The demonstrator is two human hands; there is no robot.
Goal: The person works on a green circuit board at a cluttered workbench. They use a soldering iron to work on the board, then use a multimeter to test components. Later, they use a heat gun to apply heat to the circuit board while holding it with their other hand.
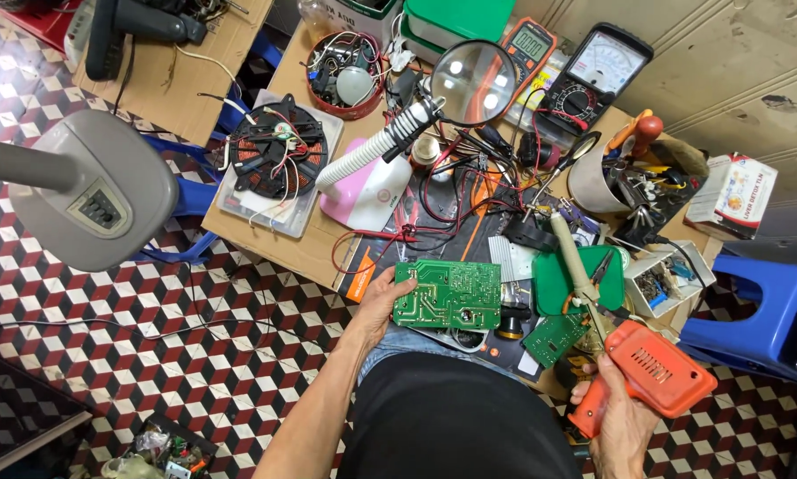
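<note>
My left hand [379, 306] grips the left edge of a green circuit board [447, 294], holding it solder side up over the near edge of the workbench. My right hand [618, 421] holds an orange soldering gun [656, 371] by its handle, low at the right. The gun's long pale barrel [574, 255] points up and away over the bench. A smaller green circuit board [554, 338] lies just left of the gun, next to a green mat [558, 282].
A magnifier on a flexible white arm [474, 82] stands over tangled red and black wires. Two multimeters [593, 75], a cup of tools [607, 177], a copper coil [276, 149], a red bowl of parts [345, 73], a grey fan base [93, 191] and a blue stool [757, 319] surround the bench.
</note>
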